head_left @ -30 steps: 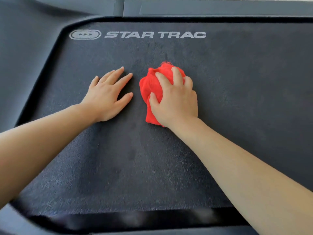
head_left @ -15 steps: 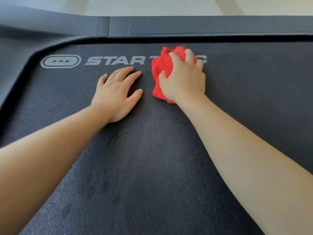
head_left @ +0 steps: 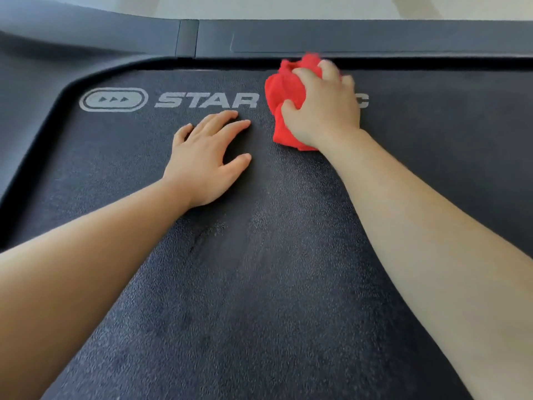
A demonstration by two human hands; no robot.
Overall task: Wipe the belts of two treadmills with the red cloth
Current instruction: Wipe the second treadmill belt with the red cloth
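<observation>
your right hand (head_left: 323,111) grips the bunched cloth (head_left: 284,90) against the belt (head_left: 259,284) near its far edge, over the logo. your left hand (head_left: 206,160) lies flat and open beside it. the cloth looks soft and light, so keep it balled under the palm.

Head camera looks forward-down, seemingly close above the belt (head_left: 259,298).

Right hand (head_left: 320,111) gripping red cloth (head_left: 284,90) on treadmill belt (head_left: 259,284), left hand (head_left: 203,160) flat beside it
</observation>
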